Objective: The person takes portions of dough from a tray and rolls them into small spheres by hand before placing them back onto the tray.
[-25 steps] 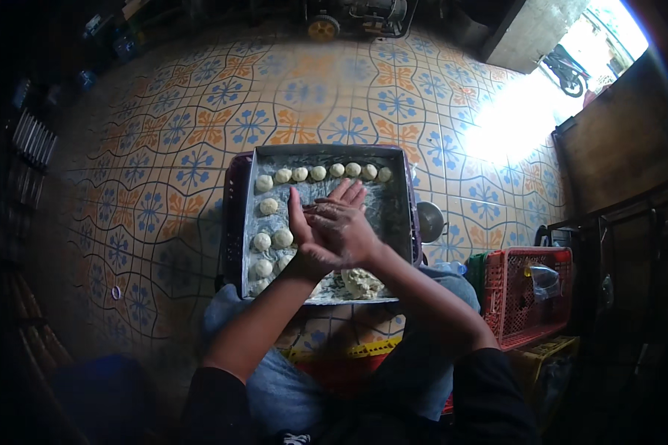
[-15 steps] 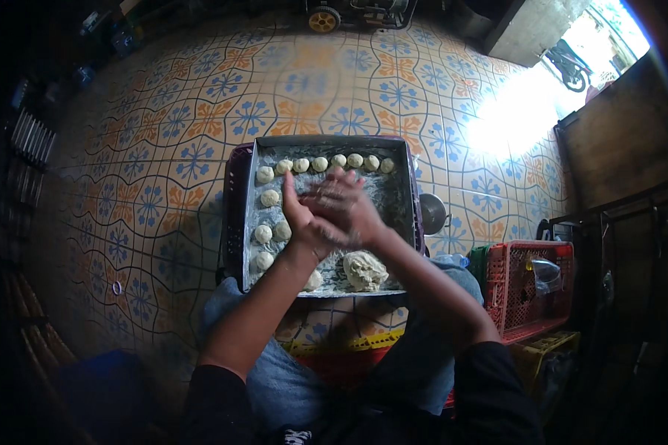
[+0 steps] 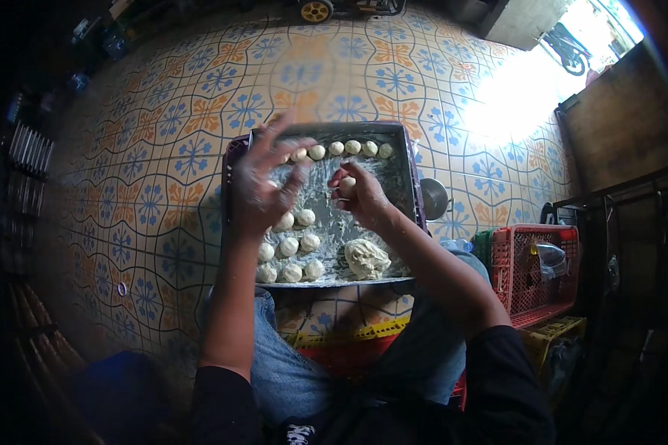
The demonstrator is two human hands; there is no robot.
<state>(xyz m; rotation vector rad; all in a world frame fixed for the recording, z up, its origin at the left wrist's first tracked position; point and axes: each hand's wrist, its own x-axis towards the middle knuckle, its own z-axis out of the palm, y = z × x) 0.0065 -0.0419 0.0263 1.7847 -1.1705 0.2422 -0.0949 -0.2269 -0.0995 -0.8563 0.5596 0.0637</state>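
A floured metal tray [image 3: 326,200] lies before me with several small dough balls along its far edge and several more, such as one dough ball [image 3: 310,242], in rows at the left. A larger lump of dough [image 3: 367,259] rests near the tray's front right corner. My right hand [image 3: 361,199] is over the middle of the tray, its fingers curled around a small dough ball [image 3: 348,186]. Raised above the tray's left side, my left hand [image 3: 269,178] has its fingers spread with nothing in them. It is slightly blurred and hides part of the left dough balls.
A purple crate [image 3: 235,152] shows under the tray. Right of it a round metal pan [image 3: 436,199] sits on the patterned tile floor [image 3: 178,178]. Red [image 3: 534,278] and yellow crates [image 3: 553,337] stand at the right. A wheeled machine [image 3: 349,9] is at the far side.
My hands were together over the tray and have come apart. The left has risen to the left with fingers spread; the right now shows a dough ball in its curled fingers.
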